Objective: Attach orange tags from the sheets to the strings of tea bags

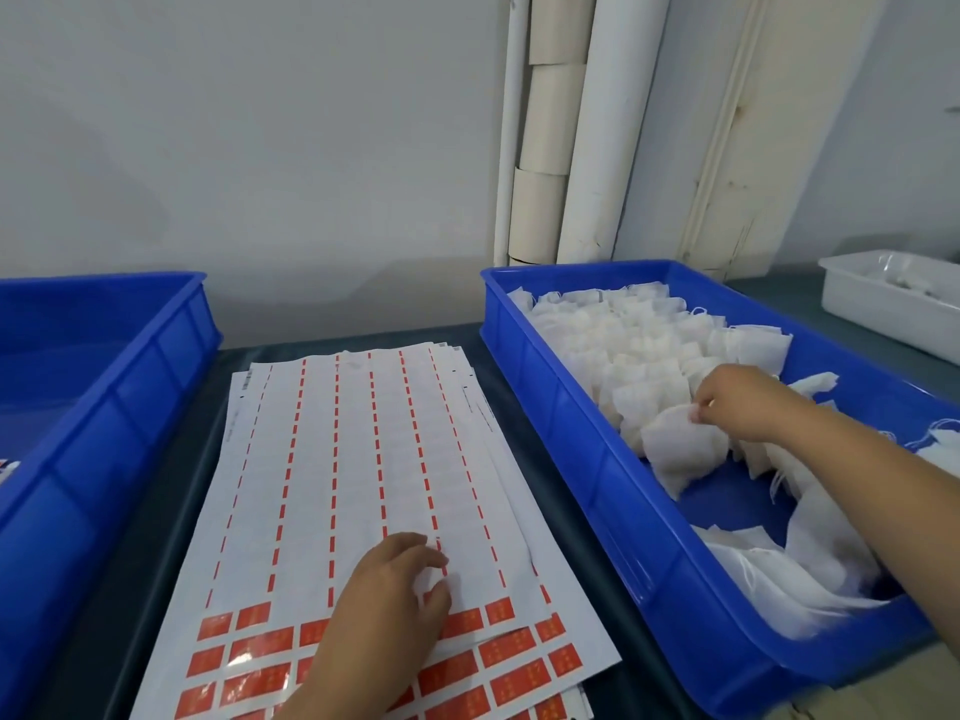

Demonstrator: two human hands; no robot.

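A dark table (156,537) carried three blue trays and bins around a stack of sticker sheets (363,459). The sheets lay in the middle, mostly peeled, with thin orange strips running down them and whole orange tags (511,648) left only along the near end. Small print and a barcode sat at the far corners of the sheets, too small to read; marks on the tags themselves were blurred.

The left hand (395,589) rested on the top sheet near the remaining tags, fingers curled with the tips pressed to the paper; whether it pinched a tag could not be told.

To the right stood a blue bin (571,407) holding rows of white tea bags (634,345) at its far end and a loose heap nearer. The right hand (737,402) reached over the bin wall and pinched the top edge of one tea bag (675,444) between thumb and fingers, the bag tilted among the others.

A second blue bin (130,366) stood at the left, its wall beside the sheets. A white tub (883,304) sat well apart at the far right. White pipes (587,127) ran up the wall behind the right bin.
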